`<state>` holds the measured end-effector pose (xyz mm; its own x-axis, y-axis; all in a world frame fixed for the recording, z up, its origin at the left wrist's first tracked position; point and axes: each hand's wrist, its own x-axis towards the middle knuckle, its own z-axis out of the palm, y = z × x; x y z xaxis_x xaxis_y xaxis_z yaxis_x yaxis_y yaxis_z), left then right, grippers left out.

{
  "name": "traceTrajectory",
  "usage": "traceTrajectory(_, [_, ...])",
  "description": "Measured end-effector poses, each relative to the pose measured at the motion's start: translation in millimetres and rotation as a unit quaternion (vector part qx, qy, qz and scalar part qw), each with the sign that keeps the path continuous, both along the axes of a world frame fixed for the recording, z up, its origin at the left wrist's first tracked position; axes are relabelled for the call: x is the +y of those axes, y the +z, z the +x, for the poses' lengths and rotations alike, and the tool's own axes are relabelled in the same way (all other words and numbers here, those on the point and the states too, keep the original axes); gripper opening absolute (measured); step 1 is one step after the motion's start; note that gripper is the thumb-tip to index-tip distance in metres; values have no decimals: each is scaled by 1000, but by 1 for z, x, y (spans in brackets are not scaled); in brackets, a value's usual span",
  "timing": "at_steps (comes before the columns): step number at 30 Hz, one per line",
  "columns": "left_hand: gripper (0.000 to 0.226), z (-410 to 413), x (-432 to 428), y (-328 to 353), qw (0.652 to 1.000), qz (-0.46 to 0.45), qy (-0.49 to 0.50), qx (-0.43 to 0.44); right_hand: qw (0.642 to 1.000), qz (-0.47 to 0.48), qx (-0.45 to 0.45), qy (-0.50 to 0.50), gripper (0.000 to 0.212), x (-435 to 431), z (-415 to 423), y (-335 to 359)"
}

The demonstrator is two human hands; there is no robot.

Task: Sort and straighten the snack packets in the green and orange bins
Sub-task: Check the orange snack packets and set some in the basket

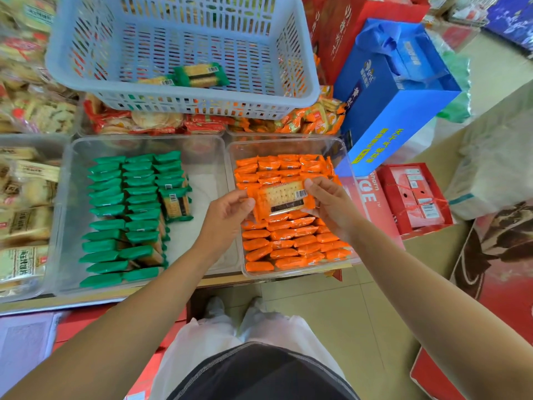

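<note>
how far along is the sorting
Done: orange packets fill the clear right-hand bin in rows; green packets mostly stand in rows in the clear left-hand bin. In hand: the left hand and right hand hold one orange cracker packet over its bin. Left: a flat-lying green packet, plus two green packets in the pale blue slotted basket.
</note>
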<state>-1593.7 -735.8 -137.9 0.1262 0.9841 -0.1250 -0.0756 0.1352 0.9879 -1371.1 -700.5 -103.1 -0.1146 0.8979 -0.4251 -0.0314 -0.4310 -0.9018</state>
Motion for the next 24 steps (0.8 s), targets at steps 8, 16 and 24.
traceTrajectory(8, [65, 6, -7, -12, 942, 164, -57, 287, 1000, -22, -18, -9, 22, -2, -2, -2])
traceTrajectory(16, [50, 2, 0, -5, 978, 46, -35, 198, 997, -36, 69, -31, 16, 3, 0, 0])
traceTrajectory(24, [13, 7, 0, 0, 993, -110, -9, -39, 999, -23, -1, -33, 4, 3, -1, 2])
